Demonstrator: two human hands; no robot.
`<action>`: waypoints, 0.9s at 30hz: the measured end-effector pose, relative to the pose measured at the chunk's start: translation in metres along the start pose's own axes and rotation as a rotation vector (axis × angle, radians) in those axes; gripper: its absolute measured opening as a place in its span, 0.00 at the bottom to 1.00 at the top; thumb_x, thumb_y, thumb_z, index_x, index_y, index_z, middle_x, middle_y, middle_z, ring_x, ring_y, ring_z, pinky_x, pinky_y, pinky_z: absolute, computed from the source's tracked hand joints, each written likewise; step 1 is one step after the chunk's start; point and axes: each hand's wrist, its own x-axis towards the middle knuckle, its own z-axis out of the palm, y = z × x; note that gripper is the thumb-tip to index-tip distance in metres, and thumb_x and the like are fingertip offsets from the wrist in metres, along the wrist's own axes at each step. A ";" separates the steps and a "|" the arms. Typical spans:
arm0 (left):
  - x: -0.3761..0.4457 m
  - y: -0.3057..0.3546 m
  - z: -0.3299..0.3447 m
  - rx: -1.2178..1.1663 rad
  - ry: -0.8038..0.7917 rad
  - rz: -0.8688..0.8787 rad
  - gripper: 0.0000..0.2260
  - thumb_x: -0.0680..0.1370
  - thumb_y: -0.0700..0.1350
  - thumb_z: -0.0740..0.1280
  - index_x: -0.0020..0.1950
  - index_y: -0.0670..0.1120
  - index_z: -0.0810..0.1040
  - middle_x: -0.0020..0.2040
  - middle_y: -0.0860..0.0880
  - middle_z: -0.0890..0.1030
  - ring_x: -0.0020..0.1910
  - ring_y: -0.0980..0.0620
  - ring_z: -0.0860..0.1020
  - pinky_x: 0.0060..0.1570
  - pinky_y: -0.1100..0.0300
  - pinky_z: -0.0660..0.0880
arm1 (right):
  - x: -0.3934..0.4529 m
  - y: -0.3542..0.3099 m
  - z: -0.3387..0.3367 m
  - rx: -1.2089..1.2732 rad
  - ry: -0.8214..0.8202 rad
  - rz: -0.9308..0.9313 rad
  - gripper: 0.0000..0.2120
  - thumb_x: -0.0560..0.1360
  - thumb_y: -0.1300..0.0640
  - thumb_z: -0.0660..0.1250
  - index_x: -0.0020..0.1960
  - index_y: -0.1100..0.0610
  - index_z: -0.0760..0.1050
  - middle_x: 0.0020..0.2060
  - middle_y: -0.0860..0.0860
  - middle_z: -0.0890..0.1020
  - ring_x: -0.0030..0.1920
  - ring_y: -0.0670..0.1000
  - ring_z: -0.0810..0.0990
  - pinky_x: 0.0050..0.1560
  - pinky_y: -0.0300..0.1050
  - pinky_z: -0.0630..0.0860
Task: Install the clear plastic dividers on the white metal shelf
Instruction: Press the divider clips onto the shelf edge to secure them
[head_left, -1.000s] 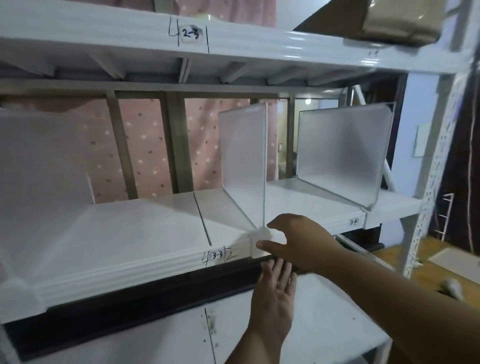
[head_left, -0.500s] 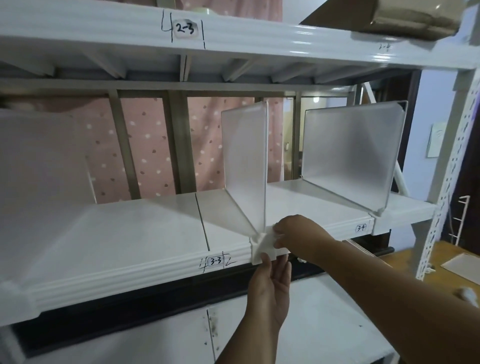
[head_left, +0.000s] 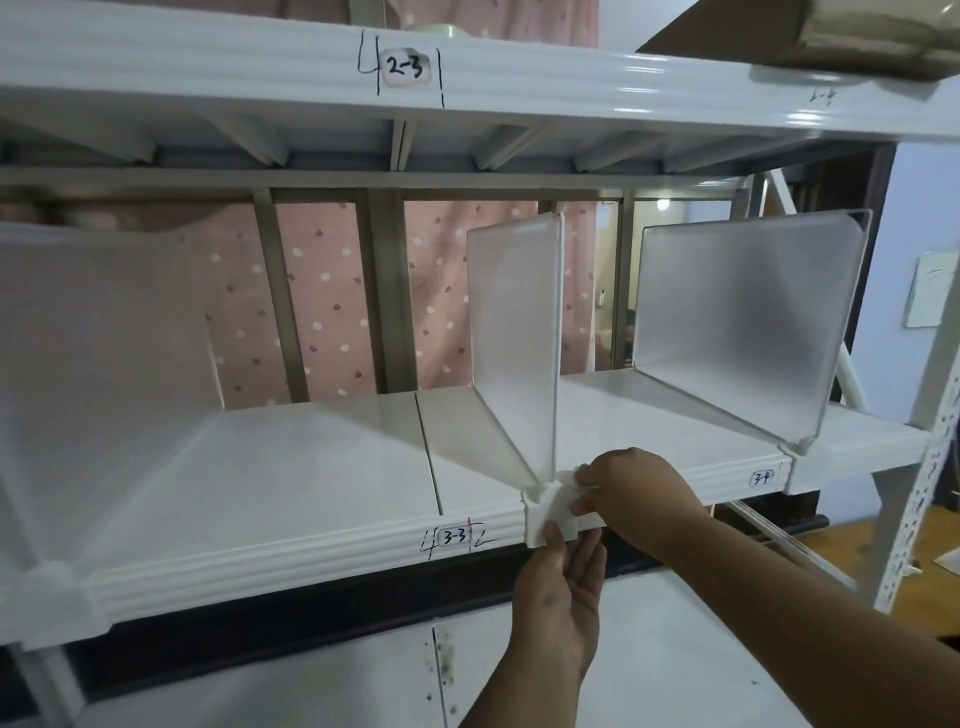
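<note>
A clear frosted divider (head_left: 514, 338) stands upright on the white metal shelf (head_left: 291, 467), just right of the label "3-3". Its white clip (head_left: 548, 512) wraps over the shelf's front lip. My right hand (head_left: 634, 493) pinches the top right of that clip. My left hand (head_left: 561, 597) reaches up from below, its fingertips touching the clip's lower edge. A second divider (head_left: 743, 322) stands further right near label "3-4". A third divider (head_left: 98, 353) stands at the far left, with its clip (head_left: 52, 597) on the lip.
An upper shelf (head_left: 467, 78) labelled "2-3" hangs overhead, with a brown bag (head_left: 872, 31) on it. A lower white shelf (head_left: 675, 649) lies beneath my arms. A perforated upright post (head_left: 930, 467) stands at the right. A pink dotted curtain hangs behind.
My right hand moved from covering the shelf's lip to pinching the clip. My left hand rose until its fingertips touched the clip's underside. The view shifted slightly left.
</note>
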 end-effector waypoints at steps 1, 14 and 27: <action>0.000 0.000 0.000 -0.002 0.003 0.004 0.15 0.84 0.45 0.65 0.65 0.36 0.81 0.56 0.37 0.88 0.56 0.41 0.86 0.59 0.48 0.79 | 0.000 -0.001 0.000 -0.003 0.001 0.002 0.12 0.73 0.45 0.70 0.44 0.54 0.82 0.42 0.52 0.83 0.43 0.53 0.80 0.40 0.45 0.73; -0.006 0.007 -0.001 -0.016 0.034 0.041 0.15 0.84 0.46 0.67 0.64 0.37 0.81 0.56 0.38 0.88 0.52 0.43 0.88 0.60 0.47 0.80 | 0.002 -0.012 0.000 0.032 0.003 0.074 0.18 0.69 0.42 0.74 0.30 0.51 0.72 0.32 0.49 0.75 0.37 0.52 0.75 0.33 0.44 0.65; -0.011 0.013 -0.003 -0.003 0.036 0.035 0.15 0.84 0.46 0.66 0.65 0.36 0.79 0.55 0.37 0.88 0.50 0.44 0.89 0.49 0.52 0.83 | 0.000 -0.024 -0.009 -0.109 -0.051 -0.208 0.07 0.77 0.56 0.68 0.52 0.57 0.81 0.48 0.53 0.82 0.52 0.55 0.80 0.52 0.45 0.75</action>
